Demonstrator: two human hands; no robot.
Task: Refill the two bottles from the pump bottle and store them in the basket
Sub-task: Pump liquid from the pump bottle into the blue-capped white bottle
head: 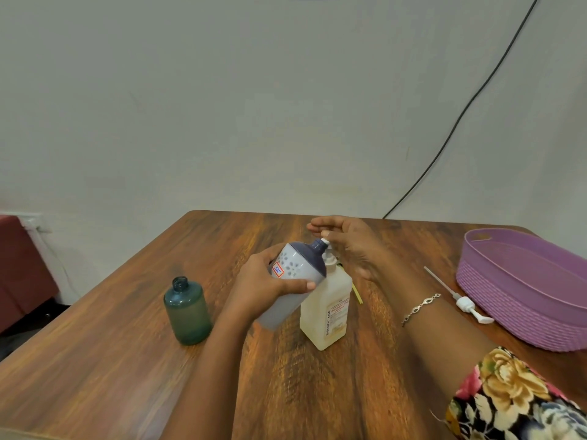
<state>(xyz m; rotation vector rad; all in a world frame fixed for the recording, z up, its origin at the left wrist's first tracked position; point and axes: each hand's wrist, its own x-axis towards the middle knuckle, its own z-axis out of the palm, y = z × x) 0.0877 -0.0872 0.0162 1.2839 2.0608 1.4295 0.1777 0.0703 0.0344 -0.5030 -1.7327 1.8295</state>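
Left hand (270,289) grips the tilted grey bottle (293,268) near centre; green bottle (187,312) stands left, bare table (127,360) all round it. Just beyond, the grey bottle's mouth meets the pump bottle (327,312) nozzle, and the right hand (347,246), fingers straight, seems to press the pump head. Purple basket (524,293) hugs the right edge.

Soft even light, slight blur.
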